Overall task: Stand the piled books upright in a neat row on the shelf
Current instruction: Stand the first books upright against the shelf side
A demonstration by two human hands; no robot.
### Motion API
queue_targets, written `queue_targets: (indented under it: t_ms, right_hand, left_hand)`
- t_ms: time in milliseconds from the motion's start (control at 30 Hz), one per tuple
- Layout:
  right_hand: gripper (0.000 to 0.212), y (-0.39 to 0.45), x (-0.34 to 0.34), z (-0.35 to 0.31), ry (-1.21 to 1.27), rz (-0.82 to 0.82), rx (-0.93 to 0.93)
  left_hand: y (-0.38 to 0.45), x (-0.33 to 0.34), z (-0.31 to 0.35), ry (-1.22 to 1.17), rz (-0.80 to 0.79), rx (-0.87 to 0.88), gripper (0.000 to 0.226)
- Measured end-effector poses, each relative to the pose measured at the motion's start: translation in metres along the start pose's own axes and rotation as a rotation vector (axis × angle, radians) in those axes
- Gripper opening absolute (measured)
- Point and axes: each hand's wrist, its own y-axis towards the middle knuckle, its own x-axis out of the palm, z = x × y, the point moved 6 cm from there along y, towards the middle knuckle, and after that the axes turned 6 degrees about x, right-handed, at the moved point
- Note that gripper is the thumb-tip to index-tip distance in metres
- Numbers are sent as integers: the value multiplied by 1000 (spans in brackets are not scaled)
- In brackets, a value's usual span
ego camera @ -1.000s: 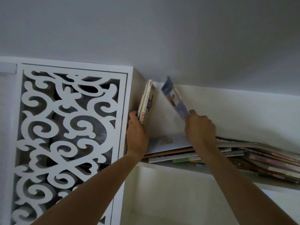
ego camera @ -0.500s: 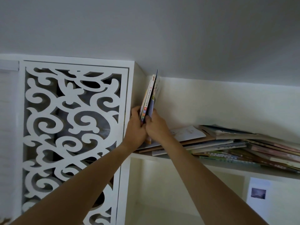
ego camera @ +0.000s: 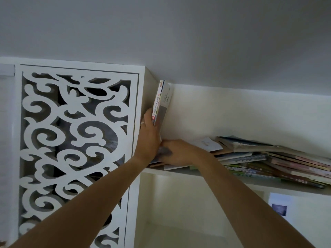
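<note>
Upright books (ego camera: 162,102) at the shelf's (ego camera: 179,171) nine o'clock end, long axis toward twelve, leaning slightly to one. Left hand (ego camera: 149,135) gripping their lower edge. Right hand (ego camera: 176,153) curled, reaching onto the flat pile (ego camera: 268,158) at three; grasp unclear.

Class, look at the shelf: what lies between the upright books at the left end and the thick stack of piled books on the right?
In the head view, the right hand rests there on flat books; above it, bare wall.
</note>
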Motion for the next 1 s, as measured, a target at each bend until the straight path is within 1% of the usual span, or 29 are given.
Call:
queue_targets:
  t_ms: [33, 67, 133, 167, 200, 233, 267, 333, 367, 400, 433, 467, 500, 567, 600, 633, 667, 700, 733, 767, 800, 933, 967, 1000]
  right_hand:
    - [39, -8, -8, 8, -56, -9, 17]
    - [41, -17, -16, 17, -108, -23, 43]
    - [54, -34, -36, 38, -164, -30, 122]
    - [59, -39, -44, 48, -153, -13, 162]
    - [60, -40, -49, 56, -132, 5, 184]
    - [57, -40, -53, 60, -112, 20, 184]
    - [53, -38, -54, 62, -98, 34, 179]
    - [50, -35, -54, 62, -96, 98, 188]
    - [52, -34, -55, 62, -142, 148, 202]
    - [55, -34, -57, 59, -222, 215, 223]
    - [60, -35, -61, 56, -311, 304, 259]
    - [63, -39, -66, 52, -374, 409, 303]
    - [64, -44, -71, 47, -393, 509, 355]
    - [58, -53, -75, 40, -329, 659, 424]
    - [54, -53, -71, 39, -261, 696, 435]
    - [50, -52, -66, 38, -166, 701, 427]
    - [49, -46, -59, 38, -38, 677, 393]
    - [54, -38, -50, 38, 107, 621, 340]
    - [63, -31, -43, 36, 245, 554, 281]
    - [73, -25, -36, 32, 348, 493, 228]
    - [79, -20, -32, 27, 418, 464, 179]
    - [95, -2, -34, 1, 600, 510, -50]
    - [98, 3, -36, -3, 622, 518, -91]
    - [101, 8, -36, -8, 645, 513, -124]
  left_hand:
    - [-1, -1, 0, 84, 8, 113, 63]
    - [-2, -1, 4, 223, 27, 257, 67]
    - [-7, 1, 19, 544, 41, 561, 74]
    - [-9, 5, 24, 657, 27, 654, 72]
    - [-9, 5, 31, 749, -9, 709, 66]
    - [-9, 9, 30, 858, -82, 744, 56]
    - [-9, 16, 25, 998, -202, 735, 46]
    - [-10, 25, 12, 1296, -481, 621, 38]
    - [-10, 25, 8, 1393, -571, 559, 35]
    - [-11, 22, 10, 1416, -599, 513, 31]
    - [-12, 21, 14, 1372, -593, 496, 28]
    - [-13, 20, 21, 1275, -552, 512, 33]
    - [-14, 21, 26, 1151, -504, 524, 45]
    - [-14, 23, 31, 924, -461, 502, 62]
    - [-14, 24, 33, 866, -497, 476, 66]
    - [-15, 26, 32, 851, -555, 448, 65]
    - [-15, 27, 30, 864, -595, 428, 58]
    - [-15, 27, 28, 878, -604, 415, 48]
    - [-14, 26, 27, 869, -584, 404, 38]
    - [-15, 25, 26, 843, -538, 400, 34]
    - [-17, 25, 25, 811, -477, 400, 35]
    - [-25, 14, 10, 539, -152, 398, 44]
    - [-28, 12, 7, 529, -92, 432, 48]
    - [-33, 11, 5, 581, -30, 485, 52]
